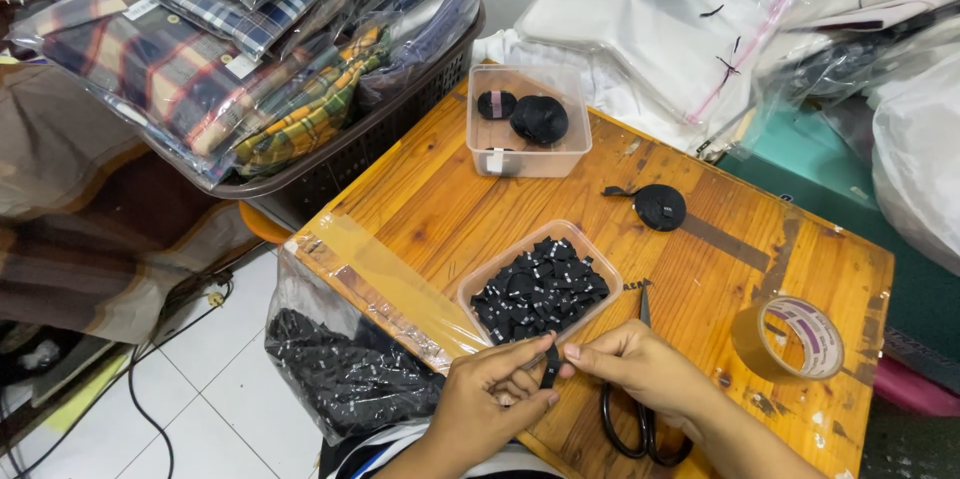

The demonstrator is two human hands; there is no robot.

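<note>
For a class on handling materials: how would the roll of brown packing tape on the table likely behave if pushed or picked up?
The tape roll lies flat on the wooden table, so it would probably slide, not roll. Stood on edge, it would likely roll. Its hollow ring looks rigid and easy to grip.

Both forearms bare, no sleeves showing. Left hand and right hand: no gloves, rings, watch or bands. Nails short and plain. Clothing at bottom edge: dark fabric with white and blue stripes.
</note>
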